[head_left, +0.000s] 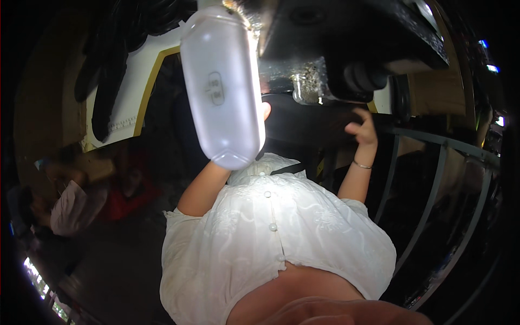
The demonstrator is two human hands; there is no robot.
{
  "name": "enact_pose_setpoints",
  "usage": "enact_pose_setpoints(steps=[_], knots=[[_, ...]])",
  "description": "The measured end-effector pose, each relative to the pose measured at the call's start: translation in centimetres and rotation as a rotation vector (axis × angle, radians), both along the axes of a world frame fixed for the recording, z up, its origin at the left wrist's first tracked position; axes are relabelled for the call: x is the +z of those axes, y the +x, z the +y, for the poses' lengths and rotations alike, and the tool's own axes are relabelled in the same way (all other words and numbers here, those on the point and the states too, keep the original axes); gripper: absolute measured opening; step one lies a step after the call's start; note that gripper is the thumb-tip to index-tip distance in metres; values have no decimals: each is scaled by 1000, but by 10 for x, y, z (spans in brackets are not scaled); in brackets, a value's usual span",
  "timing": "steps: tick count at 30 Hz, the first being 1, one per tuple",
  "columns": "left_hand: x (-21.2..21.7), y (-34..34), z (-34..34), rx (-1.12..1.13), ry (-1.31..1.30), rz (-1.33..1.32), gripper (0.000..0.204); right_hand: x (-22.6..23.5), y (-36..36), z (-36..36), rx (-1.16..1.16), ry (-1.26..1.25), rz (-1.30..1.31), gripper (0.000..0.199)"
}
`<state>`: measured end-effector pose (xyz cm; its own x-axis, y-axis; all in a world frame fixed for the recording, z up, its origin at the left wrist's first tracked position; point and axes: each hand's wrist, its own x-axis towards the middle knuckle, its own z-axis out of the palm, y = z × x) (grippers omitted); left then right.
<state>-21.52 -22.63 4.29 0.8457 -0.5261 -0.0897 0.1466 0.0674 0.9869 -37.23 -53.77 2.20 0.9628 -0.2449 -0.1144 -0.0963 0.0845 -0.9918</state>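
The lamp (225,92) hangs close in front of the view, long and white, its right edge glowing toward the machine (357,32); it is probably set there so that its light falls on the space under the machine, which is otherwise dark. The front of the shirt (271,216) catches that brightness too.

The left hand (266,110) is almost wholly behind the lamp. Only a bit of finger shows past the lamp's right edge, so I cannot tell how far open it is or whether it has hold of anything.

The right hand (365,130) is raised and loosely open, fingers apart and a little bent, with nothing seen in it. A bracelet (362,164) rings its wrist. It stands apart from the machine, below and to the right of a shiny fitting (309,86).

The dark piece (309,122) lies between the two hands, below the machine; whether it is cloth or part of the rig is too dim to say, nor can I tell if either hand touches it.

At upper left, black pieces (111,76) lie heaped on the white counter (138,70), perhaps kept there to be within reach of the left arm. A scale (123,123) runs along the counter's near edge, likely for measuring
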Motion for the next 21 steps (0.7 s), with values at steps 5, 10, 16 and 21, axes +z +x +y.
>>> enact_pose_setpoints(steps=[5, 10, 16, 21], knots=[[-8, -6, 4, 52, -265, 191, 17, 65, 72, 23, -541, 475, -346, 21], [23, 3, 34, 238, -213, 138, 17, 84, 114, 86, -683, 629, -464, 27], [0, 28, 92, 363, -115, 293, 17, 52, 103, 164, -481, 842, -417, 41], [-26, 29, 111, 382, 45, 326, 21, 31, 101, 187, -350, 750, -358, 39]])
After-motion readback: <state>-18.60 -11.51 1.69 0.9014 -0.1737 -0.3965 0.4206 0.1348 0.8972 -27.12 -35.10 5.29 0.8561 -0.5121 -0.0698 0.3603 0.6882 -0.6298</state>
